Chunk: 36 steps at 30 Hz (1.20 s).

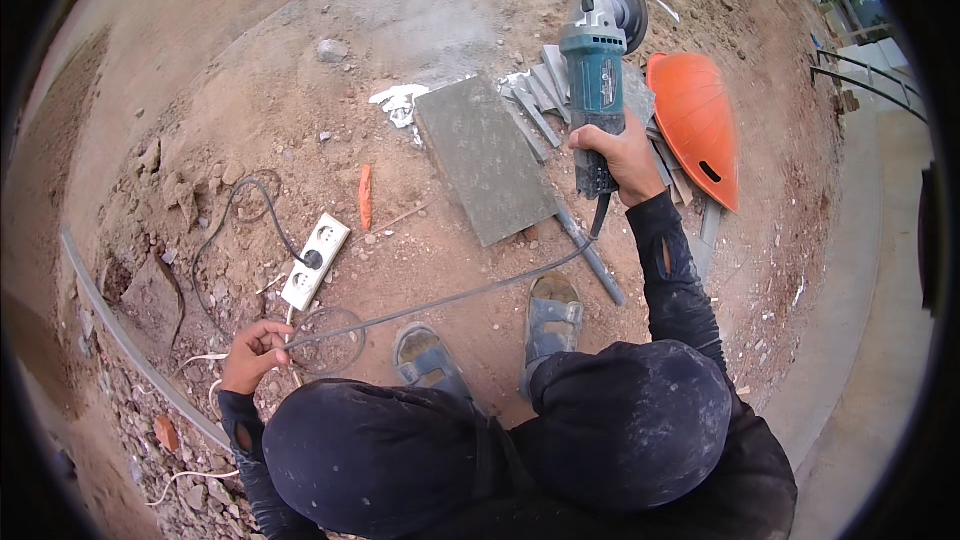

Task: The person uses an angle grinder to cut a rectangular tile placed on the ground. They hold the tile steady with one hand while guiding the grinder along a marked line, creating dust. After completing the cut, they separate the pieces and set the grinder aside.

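My right hand (628, 158) is wrapped round the lower body of a teal angle grinder (597, 80). The tool is held up with its disc (627, 12) at the top, pointing away from me. From its lower end a dark power cord (460, 290) runs across to my left hand (254, 354), whose fingers pinch it. A white power strip (301, 285) lies on the dirt just beyond that hand, with a black plug in it. In front of my feet a grey rectangular slab (485, 160) rests tilted, with cut strips (538, 100) of similar material beside it.
An orange hard hat (692, 125) lies to the right of the strips. A grey bar (592, 258) sticks out from the slab's near corner. An orange marker-like stick (365, 197) and white cloth or paper (398, 103) lie on the ground. Rubble and loose white wires (195, 475) are at left.
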{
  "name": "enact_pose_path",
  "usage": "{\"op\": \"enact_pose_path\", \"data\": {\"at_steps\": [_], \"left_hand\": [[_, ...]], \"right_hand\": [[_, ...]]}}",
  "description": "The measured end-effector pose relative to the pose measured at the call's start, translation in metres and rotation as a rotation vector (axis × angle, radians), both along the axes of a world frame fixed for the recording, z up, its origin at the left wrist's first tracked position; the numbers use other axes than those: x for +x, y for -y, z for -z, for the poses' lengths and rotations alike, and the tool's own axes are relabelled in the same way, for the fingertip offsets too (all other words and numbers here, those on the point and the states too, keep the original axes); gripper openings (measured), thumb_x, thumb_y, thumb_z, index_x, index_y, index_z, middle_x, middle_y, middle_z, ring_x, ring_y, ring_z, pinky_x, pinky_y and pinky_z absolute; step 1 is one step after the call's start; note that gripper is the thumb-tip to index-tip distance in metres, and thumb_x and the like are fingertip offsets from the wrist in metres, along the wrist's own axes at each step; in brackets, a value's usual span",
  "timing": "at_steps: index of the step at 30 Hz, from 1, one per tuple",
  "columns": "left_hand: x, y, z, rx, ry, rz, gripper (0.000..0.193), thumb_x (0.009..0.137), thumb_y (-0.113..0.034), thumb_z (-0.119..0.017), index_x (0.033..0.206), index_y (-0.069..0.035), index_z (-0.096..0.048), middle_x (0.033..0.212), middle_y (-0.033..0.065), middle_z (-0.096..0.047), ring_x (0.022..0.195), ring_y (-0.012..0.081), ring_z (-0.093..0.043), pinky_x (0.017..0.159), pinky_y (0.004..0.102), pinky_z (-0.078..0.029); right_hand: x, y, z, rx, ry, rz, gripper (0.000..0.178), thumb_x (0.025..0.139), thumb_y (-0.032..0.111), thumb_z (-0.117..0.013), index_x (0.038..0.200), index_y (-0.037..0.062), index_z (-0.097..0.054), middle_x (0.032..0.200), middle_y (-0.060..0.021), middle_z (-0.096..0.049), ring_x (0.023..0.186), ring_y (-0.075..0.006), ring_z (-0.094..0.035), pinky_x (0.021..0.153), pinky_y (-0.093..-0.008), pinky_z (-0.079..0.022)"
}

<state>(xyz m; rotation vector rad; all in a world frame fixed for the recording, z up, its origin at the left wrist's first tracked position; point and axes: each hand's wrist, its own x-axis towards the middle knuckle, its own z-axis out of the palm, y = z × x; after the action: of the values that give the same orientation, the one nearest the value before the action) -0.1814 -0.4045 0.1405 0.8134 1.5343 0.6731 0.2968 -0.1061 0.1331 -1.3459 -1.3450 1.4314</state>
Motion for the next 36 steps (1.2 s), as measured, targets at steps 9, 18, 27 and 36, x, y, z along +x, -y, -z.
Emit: {"op": "enact_pose_path", "data": {"at_steps": [9,18,27,36], "left_hand": [[0.057,-0.204,-0.034,0.104,-0.515,0.376,0.029,0.09,-0.02,-0.068,0.107,0.002,-0.064,0.085,0.0076,-0.068,0.078,0.0141,-0.065,0.071,0.028,-0.051],[0.168,-0.271,0.173,0.027,-0.806,0.312,0.077,0.079,-0.049,-0.072,0.136,-0.004,-0.048,0.095,0.0205,-0.07,0.09,0.0355,-0.067,0.081,0.0422,-0.051],[0.244,-0.25,0.191,0.033,-0.806,0.096,0.072,0.079,-0.042,-0.073,0.134,0.0,-0.05,0.109,0.0211,-0.067,0.101,0.0374,-0.065,0.087,0.0438,-0.049],[0.244,-0.246,0.192,-0.042,-0.836,0.004,0.067,0.079,-0.039,-0.074,0.132,-0.003,-0.055,0.108,0.0202,-0.068,0.098,0.0371,-0.066,0.086,0.0422,-0.05]], "right_hand": [[-0.081,-0.022,0.111,-0.048,0.39,-0.174,0.071,0.054,0.037,-0.077,0.104,-0.0092,-0.059,0.1,-0.0252,-0.066,0.094,-0.0355,-0.065,0.082,-0.0405,-0.052],[-0.108,-0.04,0.125,-0.097,0.395,-0.185,0.077,0.057,0.038,-0.078,0.113,-0.0108,-0.054,0.108,-0.03,-0.063,0.101,-0.0417,-0.063,0.089,-0.0423,-0.052],[-0.092,-0.062,0.151,-0.042,0.487,-0.185,0.086,0.058,0.043,-0.075,0.117,-0.0148,-0.051,0.11,-0.0318,-0.061,0.104,-0.0419,-0.062,0.089,-0.0404,-0.05],[-0.104,-0.068,0.14,-0.066,0.509,-0.201,0.084,0.058,0.04,-0.075,0.119,-0.0124,-0.051,0.114,-0.0307,-0.061,0.107,-0.0404,-0.061,0.093,-0.0404,-0.05]]}}
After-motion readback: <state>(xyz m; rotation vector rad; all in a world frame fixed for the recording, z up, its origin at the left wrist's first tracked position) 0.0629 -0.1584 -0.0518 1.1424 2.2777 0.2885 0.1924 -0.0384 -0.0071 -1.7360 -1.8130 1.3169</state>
